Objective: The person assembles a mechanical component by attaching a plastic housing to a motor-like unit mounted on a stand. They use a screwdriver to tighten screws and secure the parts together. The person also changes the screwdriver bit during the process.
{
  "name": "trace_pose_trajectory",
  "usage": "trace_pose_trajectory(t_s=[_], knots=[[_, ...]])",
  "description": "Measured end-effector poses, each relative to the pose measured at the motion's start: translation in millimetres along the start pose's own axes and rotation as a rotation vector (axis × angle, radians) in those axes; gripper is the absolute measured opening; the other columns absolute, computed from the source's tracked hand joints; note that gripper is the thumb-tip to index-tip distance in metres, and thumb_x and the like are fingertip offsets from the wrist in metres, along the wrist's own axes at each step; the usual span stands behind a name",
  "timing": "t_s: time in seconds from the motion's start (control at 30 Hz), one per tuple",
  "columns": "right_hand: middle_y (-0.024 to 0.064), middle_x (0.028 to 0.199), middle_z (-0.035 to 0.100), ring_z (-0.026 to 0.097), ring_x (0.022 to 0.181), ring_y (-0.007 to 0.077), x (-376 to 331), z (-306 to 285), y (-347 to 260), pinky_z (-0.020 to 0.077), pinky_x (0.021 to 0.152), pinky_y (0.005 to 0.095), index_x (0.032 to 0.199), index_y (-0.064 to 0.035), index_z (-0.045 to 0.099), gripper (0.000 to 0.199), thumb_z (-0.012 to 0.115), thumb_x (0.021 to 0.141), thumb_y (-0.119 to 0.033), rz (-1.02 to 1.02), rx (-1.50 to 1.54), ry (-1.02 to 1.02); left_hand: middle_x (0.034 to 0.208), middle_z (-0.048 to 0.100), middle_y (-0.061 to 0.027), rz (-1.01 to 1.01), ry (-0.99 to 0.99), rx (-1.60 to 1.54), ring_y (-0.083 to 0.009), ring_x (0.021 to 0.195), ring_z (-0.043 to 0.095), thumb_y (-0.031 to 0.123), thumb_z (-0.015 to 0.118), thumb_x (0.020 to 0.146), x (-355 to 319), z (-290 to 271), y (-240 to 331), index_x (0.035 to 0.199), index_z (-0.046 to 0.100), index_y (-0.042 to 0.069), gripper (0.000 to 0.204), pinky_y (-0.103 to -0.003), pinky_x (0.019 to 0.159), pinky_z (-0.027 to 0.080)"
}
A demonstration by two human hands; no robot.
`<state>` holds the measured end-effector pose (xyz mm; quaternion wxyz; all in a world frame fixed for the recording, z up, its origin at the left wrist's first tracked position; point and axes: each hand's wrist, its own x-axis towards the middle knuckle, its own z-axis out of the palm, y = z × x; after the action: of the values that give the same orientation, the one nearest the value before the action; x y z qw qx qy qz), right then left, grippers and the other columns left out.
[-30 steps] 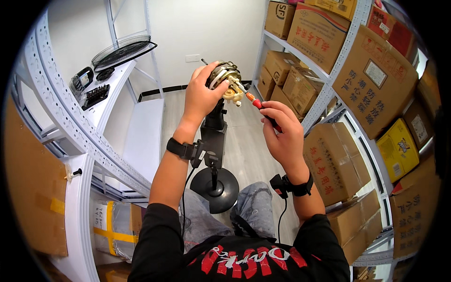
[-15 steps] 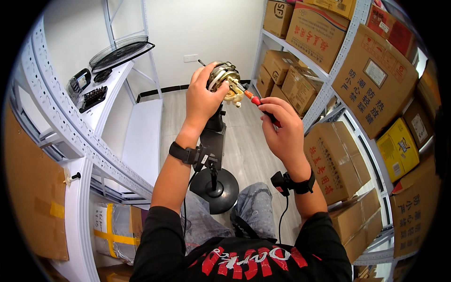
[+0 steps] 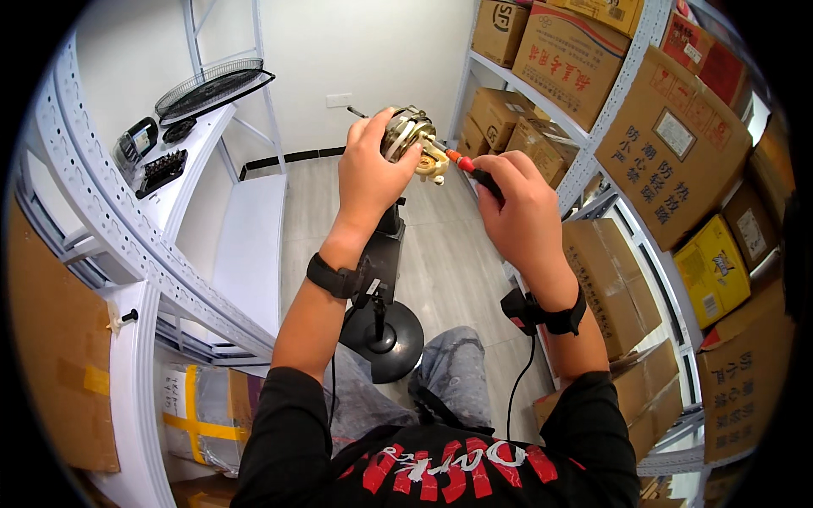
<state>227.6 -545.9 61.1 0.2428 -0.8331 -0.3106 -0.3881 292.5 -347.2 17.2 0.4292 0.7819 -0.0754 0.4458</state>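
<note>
We're seeing the left hand clasping a metal motor above the stand, right hand pinching a screwdriver against it. Black case on the white shelf is holding small dark pieces; cardboard boxes are hiding contents.

The motor appears to be of shiny metal, the screwdriver handle of smooth plastic, the round base rather glossy, the low shelf of smooth painted metal, the cartons of matt cardboard, and the shirt of matt cloth.
</note>
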Motion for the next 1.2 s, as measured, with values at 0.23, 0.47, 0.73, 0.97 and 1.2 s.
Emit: trace_pose_trajectory(t_s=[0.23, 0.47, 0.73, 0.97, 1.2], knots=[[0.0087, 0.087, 0.066, 0.064, 0.067, 0.0211, 1, 7, 26, 0.051, 0.061, 0.0304, 0.098, -0.004, 0.069, 0.016, 0.072, 0.083, -0.006, -0.016, 0.018, 0.041, 0.125, 0.06, -0.019, 0.082, -0.009, -0.077, -0.0345, 0.105, 0.062, 0.02, 0.059, 0.084, 2, -4, -9, 0.126, 0.059, 0.003, 0.046, -0.039, 0.092, 0.05], [0.0097, 0.08, 0.063, 0.064, 0.071, 0.0291, 1, 10, 22, 0.0507, 0.062, 0.0372, 0.092, -0.0047, 0.065, 0.017, 0.074, 0.081, -0.014, 0.094, 0.027, 0.001, 0.125, 0.058, -0.022, 0.093, -0.082, -0.073, -0.0397, 0.098, 0.062, 0.019, 0.046, 0.087, 2, -15, -11, 0.128, 0.058, 0.003, 0.045, -0.042, 0.087, 0.051], [0.0104, 0.084, 0.064, 0.063, 0.07, 0.0306, -2, 17, 25, 0.0495, 0.061, 0.0371, 0.092, -0.0047, 0.064, 0.019, 0.075, 0.082, -0.017, 0.044, -0.133, -0.014, 0.125, 0.058, -0.0196, 0.06, -0.085, -0.054, -0.0387, 0.099, 0.062, 0.018, 0.045, 0.088, 1, -12, -8, 0.129, 0.057, 0.004, 0.045, -0.043, 0.087, 0.051], [0.011, 0.083, 0.063, 0.063, 0.071, 0.031, 0, 10, 22, 0.05, 0.062, 0.0379, 0.088, -0.0045, 0.061, 0.016, 0.07, 0.087, -0.019, 0.078, -0.173, -0.04, 0.127, 0.057, -0.0185, 0.104, -0.079, -0.029, -0.0373, 0.105, 0.061, 0.018, 0.046, 0.089, 1, -11, -9, 0.13, 0.057, 0.005, 0.045, -0.041, 0.09, 0.05], [0.0113, 0.081, 0.058, 0.061, 0.069, 0.0324, 0, 14, 20, 0.0488, 0.06, 0.0415, 0.086, -0.0045, 0.056, 0.018, 0.07, 0.084, -0.015, 0.047, -0.101, 0.021, 0.128, 0.058, -0.0177, 0.098, -0.13, -0.079, -0.0325, 0.11, 0.06, 0.016, 0.044, 0.089, 3, -10, -11, 0.131, 0.055, 0.003, 0.046, -0.037, 0.096, 0.047]])
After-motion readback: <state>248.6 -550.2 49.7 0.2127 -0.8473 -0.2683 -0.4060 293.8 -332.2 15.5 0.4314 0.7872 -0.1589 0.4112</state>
